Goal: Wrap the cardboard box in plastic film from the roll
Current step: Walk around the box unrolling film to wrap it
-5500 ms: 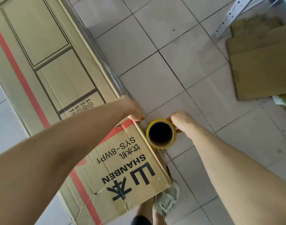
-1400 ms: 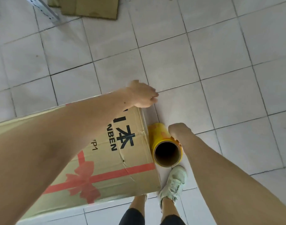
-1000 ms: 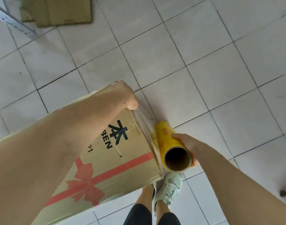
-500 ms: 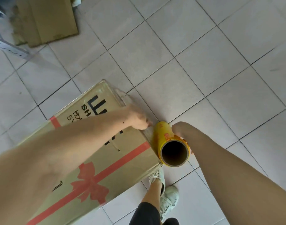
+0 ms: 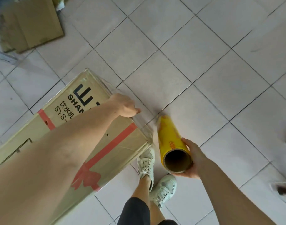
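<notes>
The roll [image 5: 170, 144] has swung away from the cardboard box [image 5: 96, 143] on the floor; the right hand [image 5: 193, 159] now cups its near end. The left hand [image 5: 125, 105] rests on the box's edge, fingers apparently curled over it.

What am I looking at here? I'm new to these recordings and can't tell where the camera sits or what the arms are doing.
No machine here: the camera is worn on a person's head and looks down, so both bare arms reach in from the bottom. The left hand rests on the top edge of a long cardboard box standing on the tiled floor; I cannot tell whether it grips anything. The right hand holds the near end of a yellow roll of plastic film, fingers curled round it. Clear film already shows on the box's edge. Below are the person's white shoes; flattened cardboard lies at top left.
</notes>
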Demonstrator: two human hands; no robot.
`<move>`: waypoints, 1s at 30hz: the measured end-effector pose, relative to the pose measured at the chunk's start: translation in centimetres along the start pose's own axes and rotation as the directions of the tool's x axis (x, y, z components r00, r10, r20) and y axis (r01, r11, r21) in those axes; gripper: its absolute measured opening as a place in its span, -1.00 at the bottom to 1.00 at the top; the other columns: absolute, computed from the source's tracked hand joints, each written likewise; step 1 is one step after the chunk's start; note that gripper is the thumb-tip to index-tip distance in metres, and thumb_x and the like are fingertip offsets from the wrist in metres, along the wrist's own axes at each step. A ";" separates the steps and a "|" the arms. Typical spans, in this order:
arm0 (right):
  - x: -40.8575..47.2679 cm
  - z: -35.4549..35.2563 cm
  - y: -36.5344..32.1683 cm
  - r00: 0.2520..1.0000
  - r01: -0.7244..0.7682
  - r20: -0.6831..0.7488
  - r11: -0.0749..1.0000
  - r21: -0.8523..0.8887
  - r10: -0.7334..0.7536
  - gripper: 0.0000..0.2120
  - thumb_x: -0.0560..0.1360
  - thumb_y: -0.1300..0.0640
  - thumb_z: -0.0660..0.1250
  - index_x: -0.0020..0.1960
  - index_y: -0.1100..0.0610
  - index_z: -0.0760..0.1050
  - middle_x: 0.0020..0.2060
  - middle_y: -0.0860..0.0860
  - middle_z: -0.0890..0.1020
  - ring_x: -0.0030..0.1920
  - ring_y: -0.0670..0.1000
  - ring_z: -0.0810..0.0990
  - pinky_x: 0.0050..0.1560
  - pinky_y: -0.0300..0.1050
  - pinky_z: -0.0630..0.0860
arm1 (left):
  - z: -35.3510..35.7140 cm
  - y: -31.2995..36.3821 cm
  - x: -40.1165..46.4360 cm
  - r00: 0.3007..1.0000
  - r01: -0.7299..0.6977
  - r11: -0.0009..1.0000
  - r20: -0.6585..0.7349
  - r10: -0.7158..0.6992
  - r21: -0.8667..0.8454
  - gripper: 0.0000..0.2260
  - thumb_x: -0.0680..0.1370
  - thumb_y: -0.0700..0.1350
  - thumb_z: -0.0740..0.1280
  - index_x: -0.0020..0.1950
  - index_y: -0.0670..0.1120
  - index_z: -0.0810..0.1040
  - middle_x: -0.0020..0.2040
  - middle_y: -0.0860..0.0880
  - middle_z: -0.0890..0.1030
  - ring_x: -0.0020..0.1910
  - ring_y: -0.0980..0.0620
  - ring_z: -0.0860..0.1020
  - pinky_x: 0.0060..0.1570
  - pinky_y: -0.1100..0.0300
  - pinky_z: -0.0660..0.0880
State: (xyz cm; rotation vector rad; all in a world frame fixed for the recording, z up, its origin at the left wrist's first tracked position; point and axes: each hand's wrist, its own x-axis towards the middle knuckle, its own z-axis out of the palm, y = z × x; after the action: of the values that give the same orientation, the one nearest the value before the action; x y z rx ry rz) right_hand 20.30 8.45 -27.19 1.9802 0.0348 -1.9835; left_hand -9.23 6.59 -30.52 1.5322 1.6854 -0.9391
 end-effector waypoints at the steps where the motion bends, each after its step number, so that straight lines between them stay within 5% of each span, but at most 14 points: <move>1: 0.4 -0.7 1.4 0.999 -0.044 0.034 0.992 0.116 0.041 -0.43 0.41 -0.23 0.37 0.15 0.21 0.46 0.02 0.28 0.64 0.01 0.30 0.62 0.05 0.28 0.55 | 0.0 0.0 -0.1 1.000 0.001 1.000 -0.019 -0.001 -0.001 -0.36 0.58 0.36 -0.13 -0.29 -0.07 0.46 -0.24 -0.01 0.55 -0.23 0.01 0.58 -0.19 0.14 0.43; 5: 1.8 0.3 7.3 0.973 -0.210 0.186 0.862 0.461 0.138 -0.53 0.53 -0.15 0.24 0.15 0.25 0.52 -0.04 0.32 0.66 0.03 0.35 0.60 0.07 0.32 0.53 | 0.0 0.1 -0.1 0.997 0.011 1.000 -0.077 -0.009 0.029 -0.33 0.60 0.34 -0.13 -0.27 -0.12 0.50 -0.21 -0.05 0.59 -0.21 -0.01 0.57 -0.14 0.08 0.45; 9: 2.1 3.8 11.0 0.954 -0.278 0.247 0.801 0.531 0.167 -0.56 0.57 -0.03 0.14 0.18 0.32 0.49 0.08 0.39 0.61 0.11 0.39 0.59 0.20 0.30 0.50 | 0.0 0.5 -0.6 0.994 -0.003 0.998 -0.107 0.010 0.069 -0.31 0.60 0.33 -0.18 -0.27 -0.12 0.50 -0.25 -0.05 0.56 -0.21 -0.02 0.54 -0.08 0.06 0.42; 12: 2.0 5.1 10.5 0.993 -0.114 0.067 0.937 0.331 0.097 -0.78 0.58 0.14 0.14 0.08 0.25 0.45 0.15 0.36 0.56 0.00 0.34 0.62 0.16 0.32 0.51 | -0.3 2.5 -1.6 0.989 -0.078 0.996 -0.119 0.082 0.036 -0.32 0.59 0.35 -0.22 -0.32 -0.10 0.39 -0.34 -0.06 0.50 -0.31 -0.02 0.52 -0.10 0.05 0.42; 15: 2.3 5.5 8.0 0.979 0.119 -0.176 0.991 0.062 -0.106 -0.84 0.57 0.18 0.11 -0.08 0.19 0.43 0.21 0.30 0.55 0.01 0.21 0.56 0.17 0.31 0.53 | 0.6 6.2 -2.8 0.983 -0.174 0.983 -0.077 0.169 -0.060 -0.38 0.61 0.34 -0.19 -0.27 -0.08 0.38 -0.25 -0.05 0.49 -0.20 -0.04 0.50 -0.05 0.04 0.36; 18: -0.5 6.4 5.3 0.982 0.105 -0.144 0.987 -0.125 -0.122 -0.62 0.63 -0.11 0.06 0.24 0.15 0.37 0.24 0.27 0.49 0.18 0.31 0.51 0.22 0.31 0.46 | 2.6 8.0 -3.2 0.966 -0.234 0.971 -0.098 0.239 0.056 -0.39 0.61 0.31 -0.20 -0.09 -0.04 0.50 0.08 -0.10 0.61 0.14 -0.12 0.54 0.11 -0.03 0.35; 20: -1.1 6.8 4.4 0.983 0.148 -0.077 0.968 -0.202 -0.166 -0.49 0.64 -0.19 0.06 0.40 0.15 0.33 0.31 0.25 0.45 0.32 0.29 0.42 0.33 0.24 0.33 | 3.2 7.8 -3.1 0.954 -0.243 0.963 -0.151 0.259 0.116 -0.36 0.62 0.29 -0.22 -0.07 -0.03 0.55 0.02 -0.09 0.61 0.15 -0.12 0.55 0.12 -0.04 0.35; 22: -1.0 7.3 5.0 0.990 0.136 -0.013 0.968 -0.213 -0.142 -0.42 0.52 -0.30 0.23 0.26 0.17 0.42 0.10 0.21 0.58 0.15 0.24 0.54 0.28 0.19 0.41 | 3.0 7.6 -3.3 0.942 -0.260 0.960 -0.189 0.276 0.103 -0.36 0.63 0.27 -0.22 -0.16 -0.07 0.53 -0.12 -0.07 0.56 0.07 -0.11 0.56 0.08 -0.02 0.35; 25: 0.6 7.4 8.3 1.000 -0.008 0.027 1.000 0.002 0.008 -0.24 0.24 -0.34 0.49 0.17 0.22 0.49 -0.05 0.23 0.68 -0.10 0.24 0.69 0.05 0.21 0.60 | 2.7 7.7 -3.6 0.924 -0.279 0.957 -0.249 0.289 0.075 -0.37 0.64 0.25 -0.17 -0.26 -0.12 0.48 -0.25 -0.04 0.53 -0.11 -0.10 0.54 -0.05 0.03 0.39; 27: 1.4 7.3 11.3 0.998 -0.057 0.042 0.975 0.214 0.049 -0.33 0.30 -0.28 0.48 0.12 0.23 0.47 -0.07 0.24 0.68 -0.14 0.25 0.69 -0.07 0.20 0.64 | 2.7 7.7 -3.6 0.921 -0.268 0.961 -0.274 0.276 0.069 -0.38 0.66 0.22 -0.16 -0.33 -0.10 0.44 -0.34 -0.02 0.44 -0.21 -0.09 0.47 -0.13 0.06 0.36; 30: 3.7 8.3 16.7 0.983 -0.154 0.173 0.806 0.571 0.065 -0.37 0.40 -0.27 0.36 0.16 0.25 0.47 0.00 0.27 0.65 0.00 0.29 0.63 0.09 0.24 0.55 | 2.9 8.0 -3.5 0.908 -0.274 0.959 -0.306 0.285 0.077 -0.40 0.67 0.18 -0.15 -0.38 -0.10 0.41 -0.35 -0.03 0.45 -0.24 -0.09 0.46 -0.14 0.07 0.35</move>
State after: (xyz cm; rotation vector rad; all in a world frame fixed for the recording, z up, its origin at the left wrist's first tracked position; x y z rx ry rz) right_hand 16.54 -10.17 -26.88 2.0937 -0.8051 -2.2340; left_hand -0.96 2.74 -29.64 1.9670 1.6039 -0.5963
